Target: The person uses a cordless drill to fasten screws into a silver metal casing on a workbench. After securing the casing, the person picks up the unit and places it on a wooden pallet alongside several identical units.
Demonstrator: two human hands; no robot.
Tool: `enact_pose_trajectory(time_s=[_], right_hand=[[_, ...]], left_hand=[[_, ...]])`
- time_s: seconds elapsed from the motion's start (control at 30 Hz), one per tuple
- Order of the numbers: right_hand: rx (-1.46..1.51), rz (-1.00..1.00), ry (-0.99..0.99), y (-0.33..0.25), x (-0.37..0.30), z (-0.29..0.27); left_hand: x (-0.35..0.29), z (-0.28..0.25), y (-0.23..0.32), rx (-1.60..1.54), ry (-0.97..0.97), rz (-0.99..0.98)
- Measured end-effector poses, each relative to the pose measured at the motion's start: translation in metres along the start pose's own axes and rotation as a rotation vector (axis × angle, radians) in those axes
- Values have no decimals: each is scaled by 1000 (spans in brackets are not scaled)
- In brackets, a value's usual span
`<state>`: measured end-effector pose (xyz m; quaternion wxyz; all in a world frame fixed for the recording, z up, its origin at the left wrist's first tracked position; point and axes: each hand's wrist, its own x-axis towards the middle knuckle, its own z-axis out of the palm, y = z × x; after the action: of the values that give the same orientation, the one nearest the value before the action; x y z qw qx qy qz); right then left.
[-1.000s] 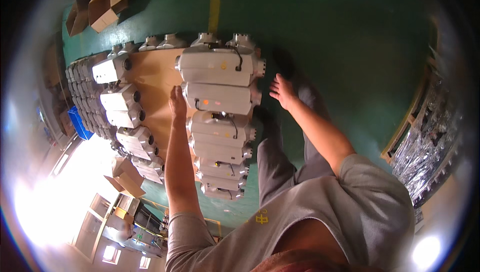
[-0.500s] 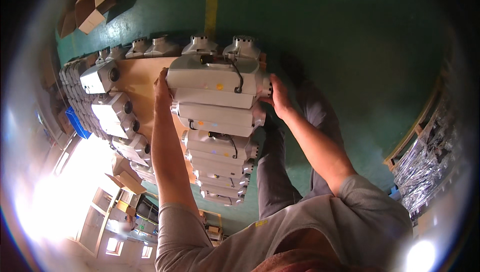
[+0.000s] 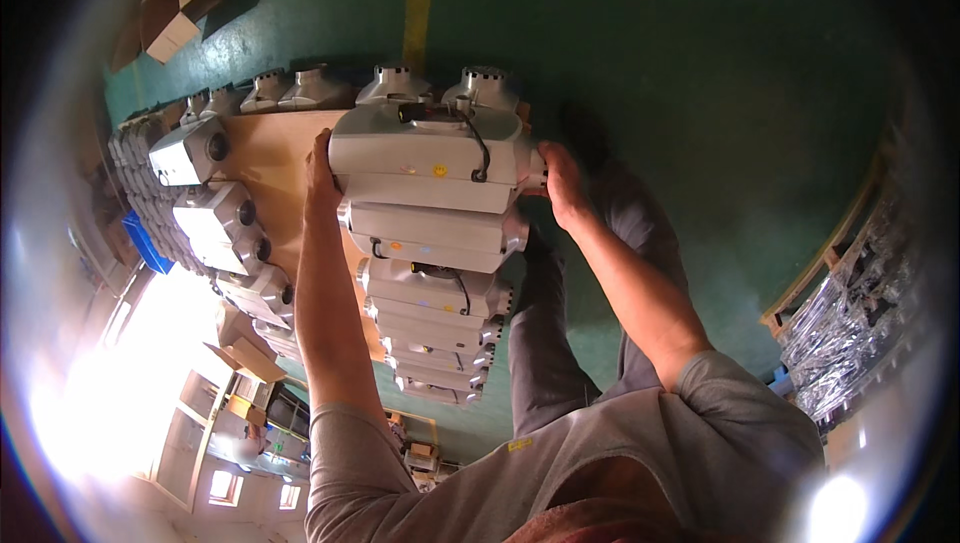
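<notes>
Hands clamp grey housing [image 3: 430,158] ends: left [image 3: 320,175], right [image 3: 560,183].

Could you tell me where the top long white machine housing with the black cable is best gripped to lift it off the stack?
Probably at its two short ends, one hand from each side. The long white machine housing lies crosswise on the stack of similar white housings, its ends overhanging. The left hand and right hand press there now, clear of the black cable on top.
</notes>
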<state>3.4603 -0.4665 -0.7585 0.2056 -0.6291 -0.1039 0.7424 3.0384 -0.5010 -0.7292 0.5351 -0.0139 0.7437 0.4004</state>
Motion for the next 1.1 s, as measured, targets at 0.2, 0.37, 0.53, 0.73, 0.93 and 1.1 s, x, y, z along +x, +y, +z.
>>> enact_pose_trajectory(time_s=[0.2,0.37,0.53,0.73,0.93,1.1], right_hand=[[43,69,19,-15,-9,6],[-19,30,-1,1,4,2],[34,64,35,6,5,-4],[135,142,121,4,-6,0],[-204,381,281,82,-8,-32],[-319,558,140,92,-38,-12]], left_hand=[[23,-23,-6,173,-100,42],[29,-42,-28,670,-38,477],[-2,27,22,99,29,-47],[10,-19,-5,399,-91,290],[-1,-29,-12,382,245,52],[-36,-72,-70,500,248,75]])
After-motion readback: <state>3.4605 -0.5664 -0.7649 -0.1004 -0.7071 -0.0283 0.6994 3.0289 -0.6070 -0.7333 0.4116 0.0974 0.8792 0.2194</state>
